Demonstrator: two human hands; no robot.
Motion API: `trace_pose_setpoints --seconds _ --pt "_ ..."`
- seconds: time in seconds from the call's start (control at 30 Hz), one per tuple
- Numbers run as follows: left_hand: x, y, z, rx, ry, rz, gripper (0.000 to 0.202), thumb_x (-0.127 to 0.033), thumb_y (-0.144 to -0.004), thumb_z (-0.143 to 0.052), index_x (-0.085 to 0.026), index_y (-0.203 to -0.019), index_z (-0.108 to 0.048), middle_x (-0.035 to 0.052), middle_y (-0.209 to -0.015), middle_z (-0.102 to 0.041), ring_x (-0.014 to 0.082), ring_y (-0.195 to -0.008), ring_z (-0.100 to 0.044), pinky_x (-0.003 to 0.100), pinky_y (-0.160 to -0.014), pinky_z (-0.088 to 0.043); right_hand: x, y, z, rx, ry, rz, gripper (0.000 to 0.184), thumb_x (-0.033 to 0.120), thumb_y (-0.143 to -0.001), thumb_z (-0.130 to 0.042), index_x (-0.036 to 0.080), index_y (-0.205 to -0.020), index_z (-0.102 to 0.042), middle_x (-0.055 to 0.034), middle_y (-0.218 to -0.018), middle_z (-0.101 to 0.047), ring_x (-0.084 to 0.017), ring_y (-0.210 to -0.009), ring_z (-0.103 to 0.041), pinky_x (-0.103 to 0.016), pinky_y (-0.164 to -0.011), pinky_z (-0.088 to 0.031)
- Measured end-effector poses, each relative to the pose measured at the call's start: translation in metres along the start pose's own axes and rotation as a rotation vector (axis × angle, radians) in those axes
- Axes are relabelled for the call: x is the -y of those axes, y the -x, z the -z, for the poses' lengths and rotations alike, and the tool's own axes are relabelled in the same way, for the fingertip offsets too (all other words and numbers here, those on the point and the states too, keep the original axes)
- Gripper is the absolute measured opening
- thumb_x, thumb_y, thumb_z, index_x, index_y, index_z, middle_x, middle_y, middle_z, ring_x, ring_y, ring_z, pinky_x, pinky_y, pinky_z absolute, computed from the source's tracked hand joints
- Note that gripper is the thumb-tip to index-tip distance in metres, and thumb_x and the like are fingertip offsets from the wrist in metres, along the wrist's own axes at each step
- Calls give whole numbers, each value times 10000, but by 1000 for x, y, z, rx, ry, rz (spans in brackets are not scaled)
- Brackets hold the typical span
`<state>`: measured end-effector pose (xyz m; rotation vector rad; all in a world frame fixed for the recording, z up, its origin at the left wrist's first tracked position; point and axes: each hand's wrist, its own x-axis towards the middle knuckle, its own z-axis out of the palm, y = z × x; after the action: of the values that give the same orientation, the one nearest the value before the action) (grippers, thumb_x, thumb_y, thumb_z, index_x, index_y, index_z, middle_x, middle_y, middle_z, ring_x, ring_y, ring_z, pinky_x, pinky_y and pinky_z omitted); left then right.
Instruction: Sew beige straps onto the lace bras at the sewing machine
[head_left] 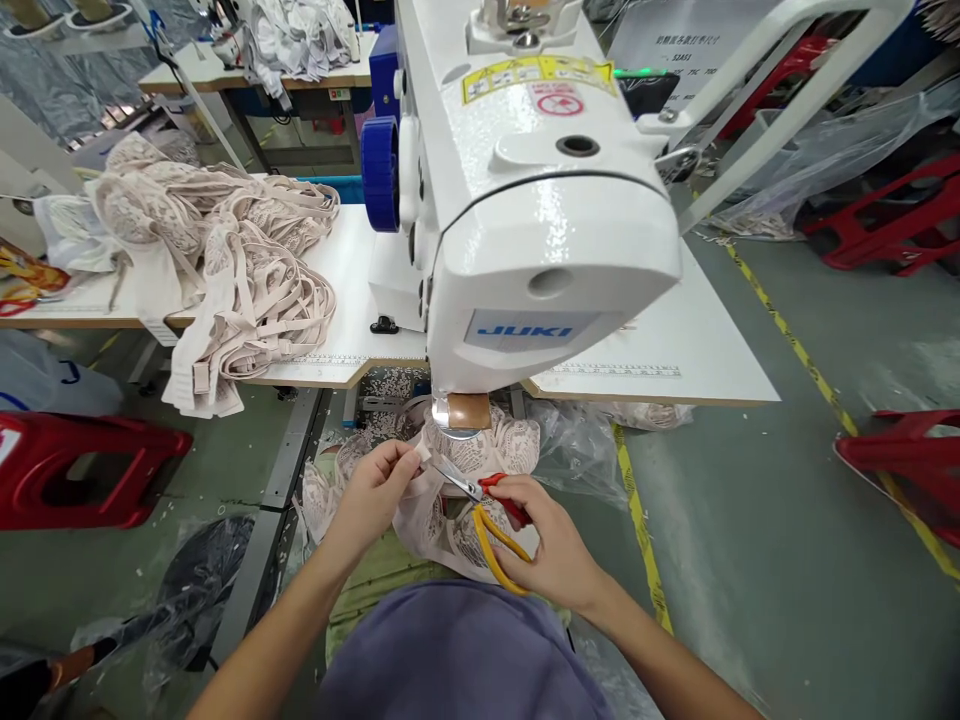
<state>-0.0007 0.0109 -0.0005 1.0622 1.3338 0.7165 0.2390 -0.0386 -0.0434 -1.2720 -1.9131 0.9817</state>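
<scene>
My left hand [381, 487] pinches the end of a beige strap or fabric edge between thumb and fingers, just below the sewing machine's head. In my right hand [551, 545] is a pair of scissors [491, 530] with one red and one yellow handle loop. Their metal blades point up and left, close to the fabric by my left fingertips; whether they touch it I cannot tell. Beneath both hands a beige lace bra [461, 535] lies over my lap. The white sewing machine [555, 260] stands directly in front, its needle area partly hidden.
A pile of beige lace bras [240, 270] hangs over the left table edge. Red stools [82, 470] stand on the floor at both sides. Clear plastic bags [574, 450] lie under the white table [675, 340]. Yellow striped tape [637, 520] marks the floor.
</scene>
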Motion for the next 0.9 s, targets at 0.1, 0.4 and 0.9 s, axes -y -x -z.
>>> trace_pose_setpoints --seconds 0.1,0.4,0.9 --pt "-4 1 0 -1 -94 -20 342 -505 -904 -528 -181 -888 -640 5 -749 -576 125 -646 -478 211 -567 -379 3 -5 -6 16 -9 -15 493 189 -727 -663 269 -1188 -508 -89 -1149 -607 -158 -706 -566 -320 -621 -512" --pt "-7 4 0 -32 -244 -42 319 -457 -921 -493 -189 -910 -664 35 -805 -644 162 -702 -555 243 -608 -436 3 -20 -21 -10 -80 -5 398 271 -790 -675 248 -1171 -561 -93 -1091 -648 -204 -826 -638 -332 -661 -541" --pt "-5 -4 4 -79 -276 -104 294 -441 -913 -514 -190 -875 -663 14 -759 -626 148 -674 -528 230 -585 -388 -6 -10 -8 10 -20 -102 305 309 -869 -641 278 -1171 -623 -64 -1091 -706 -228 -961 -682 -363 -821 -557"
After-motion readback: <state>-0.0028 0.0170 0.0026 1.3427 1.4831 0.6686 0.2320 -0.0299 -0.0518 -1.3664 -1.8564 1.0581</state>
